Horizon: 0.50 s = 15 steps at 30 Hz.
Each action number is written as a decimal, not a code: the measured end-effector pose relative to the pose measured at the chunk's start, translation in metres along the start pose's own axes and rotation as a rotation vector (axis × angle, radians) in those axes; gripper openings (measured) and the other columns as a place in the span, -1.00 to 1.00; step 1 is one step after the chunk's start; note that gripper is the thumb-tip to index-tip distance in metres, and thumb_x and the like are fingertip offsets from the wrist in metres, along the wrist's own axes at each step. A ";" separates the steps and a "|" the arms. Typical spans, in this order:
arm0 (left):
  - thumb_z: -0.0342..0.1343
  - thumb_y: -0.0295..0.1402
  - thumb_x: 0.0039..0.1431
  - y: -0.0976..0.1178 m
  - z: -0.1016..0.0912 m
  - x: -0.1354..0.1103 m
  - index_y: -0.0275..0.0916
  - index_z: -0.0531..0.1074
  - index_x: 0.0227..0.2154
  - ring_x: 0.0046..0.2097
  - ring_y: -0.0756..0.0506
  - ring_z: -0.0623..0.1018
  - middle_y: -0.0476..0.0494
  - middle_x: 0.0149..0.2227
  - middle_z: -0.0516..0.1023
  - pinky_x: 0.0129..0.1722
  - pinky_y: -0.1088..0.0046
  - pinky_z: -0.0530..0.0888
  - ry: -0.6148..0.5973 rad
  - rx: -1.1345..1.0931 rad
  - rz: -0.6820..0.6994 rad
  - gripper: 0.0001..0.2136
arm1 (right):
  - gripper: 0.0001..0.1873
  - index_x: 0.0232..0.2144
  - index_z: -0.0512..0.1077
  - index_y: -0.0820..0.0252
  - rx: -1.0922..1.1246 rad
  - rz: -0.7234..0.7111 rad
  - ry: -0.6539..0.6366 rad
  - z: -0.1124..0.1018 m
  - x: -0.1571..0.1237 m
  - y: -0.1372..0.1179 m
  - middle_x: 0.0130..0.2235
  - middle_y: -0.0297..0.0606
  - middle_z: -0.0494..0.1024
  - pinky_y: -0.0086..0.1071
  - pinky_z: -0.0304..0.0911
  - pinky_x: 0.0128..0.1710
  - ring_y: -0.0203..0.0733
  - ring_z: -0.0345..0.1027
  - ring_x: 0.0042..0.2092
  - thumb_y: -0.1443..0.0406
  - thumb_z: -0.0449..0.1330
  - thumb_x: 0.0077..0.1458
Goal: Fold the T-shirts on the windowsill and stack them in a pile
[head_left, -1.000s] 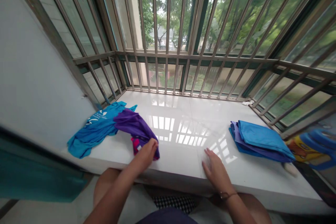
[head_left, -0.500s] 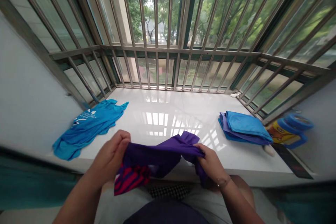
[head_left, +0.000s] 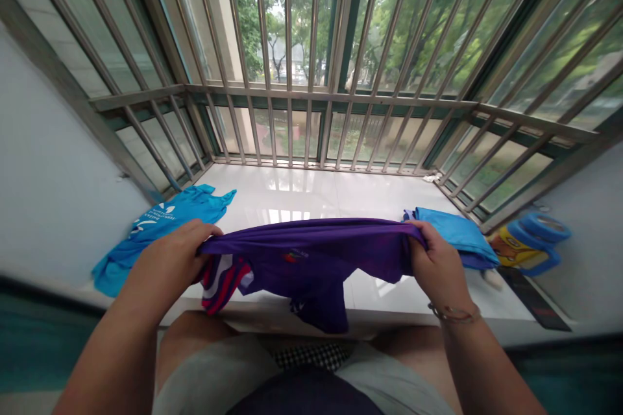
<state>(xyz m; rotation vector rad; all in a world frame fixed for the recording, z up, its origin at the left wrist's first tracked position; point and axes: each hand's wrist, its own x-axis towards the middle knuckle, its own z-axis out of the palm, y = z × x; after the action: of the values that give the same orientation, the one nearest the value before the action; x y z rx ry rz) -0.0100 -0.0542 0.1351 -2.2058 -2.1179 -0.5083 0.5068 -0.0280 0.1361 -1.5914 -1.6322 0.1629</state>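
Stretched between my two hands is a purple shirt [head_left: 311,253], raised over the front edge of the white sill. My left hand [head_left: 178,256] is closed on its left end, where a red-and-purple striped part hangs down. The opposite end is gripped by my right hand [head_left: 438,266], which has a bracelet at the wrist. A small print shows near the middle of the cloth, and a loose part droops below it. Left of my left hand lies a blue shirt [head_left: 160,224] with white print, spread in loose folds. Behind my right hand rests a stack of folded blue and purple clothes [head_left: 455,233].
The glossy white sill [head_left: 311,188] ends at metal window bars [head_left: 311,126]. At the right stand a blue-and-yellow container [head_left: 528,243] with a handle and a dark flat object [head_left: 533,298]. My knees are just below the sill's front edge.
Both hands have moved apart and slightly up, my right hand farther to the right. The purple shirt, bunched before, is now pulled taut along its top edge, with its print showing.
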 end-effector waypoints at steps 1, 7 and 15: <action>0.16 -0.31 -0.02 -0.005 -0.001 0.001 -0.04 0.58 -0.09 0.00 -0.31 0.64 -0.10 -0.04 0.66 -0.05 0.22 0.59 0.033 -0.013 0.001 -0.63 | -0.62 -0.08 0.59 0.08 -0.011 0.003 0.017 -0.002 0.002 0.001 -0.25 -0.20 0.70 -0.27 0.34 -0.28 0.01 0.55 -0.25 0.04 0.10 0.27; 0.03 -0.07 0.10 -0.021 -0.024 -0.008 -0.12 0.59 -0.15 -0.24 -0.20 0.66 0.06 -0.28 0.66 -0.14 0.23 0.63 -0.078 -0.209 -0.071 -0.62 | -0.54 -0.23 0.61 0.07 -0.034 0.023 -0.023 -0.023 0.002 0.004 -0.42 -0.26 0.62 -0.29 0.28 -0.41 -0.04 0.48 -0.39 -0.12 0.14 0.28; 0.00 -0.02 0.25 -0.035 -0.080 0.021 -0.06 0.65 -0.13 -0.22 -0.18 0.63 0.01 -0.27 0.68 -0.15 0.35 0.60 -0.282 0.002 -0.229 -0.61 | -0.40 -0.19 0.62 0.14 0.217 0.159 -0.490 -0.055 -0.009 -0.014 -0.30 -0.21 0.69 -0.30 0.44 -0.35 -0.04 0.52 -0.32 -0.24 0.17 0.28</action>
<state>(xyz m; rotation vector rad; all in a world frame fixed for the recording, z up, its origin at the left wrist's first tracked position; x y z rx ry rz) -0.0599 -0.0523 0.2094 -2.1566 -2.5266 -0.2120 0.5292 -0.0627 0.1758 -1.5879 -1.7697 0.8414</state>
